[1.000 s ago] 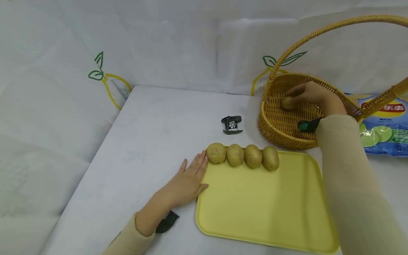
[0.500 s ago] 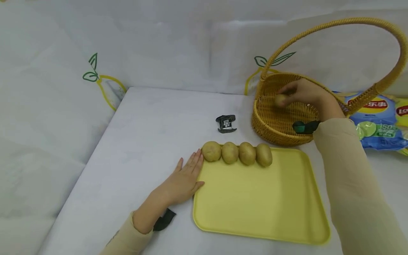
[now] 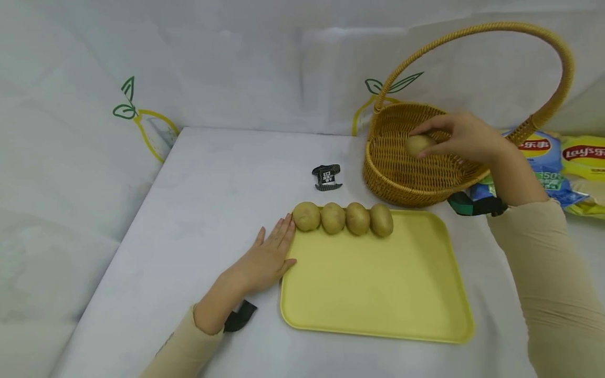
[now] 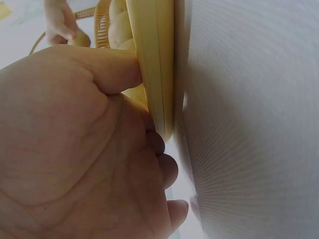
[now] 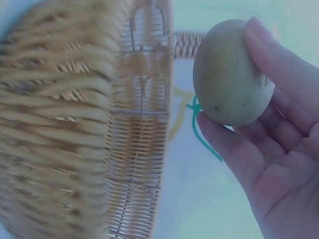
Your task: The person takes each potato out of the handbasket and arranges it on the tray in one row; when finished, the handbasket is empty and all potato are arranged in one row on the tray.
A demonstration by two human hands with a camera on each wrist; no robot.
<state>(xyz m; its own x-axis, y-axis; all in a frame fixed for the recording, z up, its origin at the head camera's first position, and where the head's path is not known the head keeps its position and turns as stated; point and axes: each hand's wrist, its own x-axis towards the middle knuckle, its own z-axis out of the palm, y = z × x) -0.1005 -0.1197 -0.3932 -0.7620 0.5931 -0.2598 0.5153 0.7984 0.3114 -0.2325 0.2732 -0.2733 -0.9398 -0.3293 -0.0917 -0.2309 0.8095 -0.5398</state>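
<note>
My right hand [image 3: 465, 137] pinches a potato [image 3: 419, 145] between thumb and fingers, over the opening of the wicker basket [image 3: 413, 181]. In the right wrist view that potato [image 5: 232, 74] is held clear of the basket's woven side [image 5: 55, 114]. Several more potatoes [image 3: 357, 219] lie in a row along the far edge of the yellow tray [image 3: 378, 294]. My left hand [image 3: 264, 265] lies against the tray's left edge with straight fingers, its fingertips beside the leftmost potato. Up close in the left wrist view, the thumb touches the tray's rim [image 4: 154, 64].
A small black wrapper [image 3: 326, 177] lies on the white table beyond the tray. Chip bags, one blue [image 3: 550, 176] and one yellow [image 3: 588, 163], lie right of the basket. Its tall arched handle [image 3: 472, 31] rises above the right hand. A white cloth hangs behind.
The right hand has lifted the potato up from inside the basket, toward its opening. The left hand stays at the tray's edge. The head view has shifted slightly to the right.
</note>
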